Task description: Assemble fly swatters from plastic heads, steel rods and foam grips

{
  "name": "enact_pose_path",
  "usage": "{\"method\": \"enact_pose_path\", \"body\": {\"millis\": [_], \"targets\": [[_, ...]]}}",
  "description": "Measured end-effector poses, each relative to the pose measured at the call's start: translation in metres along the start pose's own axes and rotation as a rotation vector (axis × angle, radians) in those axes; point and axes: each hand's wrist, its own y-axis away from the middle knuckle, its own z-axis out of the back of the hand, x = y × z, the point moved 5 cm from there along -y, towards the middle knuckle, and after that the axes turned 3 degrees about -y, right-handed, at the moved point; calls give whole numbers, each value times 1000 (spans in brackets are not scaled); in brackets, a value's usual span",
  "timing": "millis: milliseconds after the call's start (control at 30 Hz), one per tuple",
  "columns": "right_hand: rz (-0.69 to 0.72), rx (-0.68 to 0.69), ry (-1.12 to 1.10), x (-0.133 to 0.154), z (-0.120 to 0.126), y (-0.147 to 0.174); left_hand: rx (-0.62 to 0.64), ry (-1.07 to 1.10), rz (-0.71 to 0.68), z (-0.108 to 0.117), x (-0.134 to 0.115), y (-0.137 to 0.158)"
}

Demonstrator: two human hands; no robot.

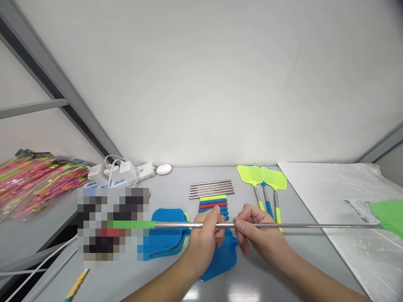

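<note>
One long green swatter with a slim silver metal rod [292,225] is held level above the grey surface [176,188], the left hand [203,235] wrapped round its rod, the right hand [260,233] pinching it between thumb and fingers. Below lies one smooth blue plastic swatter head [220,262], with stacked perforated heads [166,230] to its left. Beyond are at least five coloured handles [213,205] and at least five shiny metal tubes [210,191]; three finished swatters [273,178] lie rightward, before a plain white wall [201,92]

A fly swatter [228,225], silver rod extended, is held level, its green head [388,216] rightmost.
</note>
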Motion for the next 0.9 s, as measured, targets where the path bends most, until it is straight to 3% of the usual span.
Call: {"method": "enact_pose_path", "body": {"millis": [100,267,400,500,600,733,900], "targets": [[22,-24,-4,10,11,-3,-33,61,-20,8,-10,-8],[103,-192,-16,44,48,-7,-258,308,-92,42,-36,-22],[127,-139,16,54,56,-7,-256,353,-135,51,-51,-26],[86,-84,39,48,54,-9,-327,385,-176,55,-58,-26],[71,-120,31,45,57,-11,-384,419,-189,54,-59,-24],[66,-116,32,42,54,-10,-303,286,-137,39,-41,-18],[16,45,38,26,33,-6,28,-140,-54,10,-11,-7]]}}
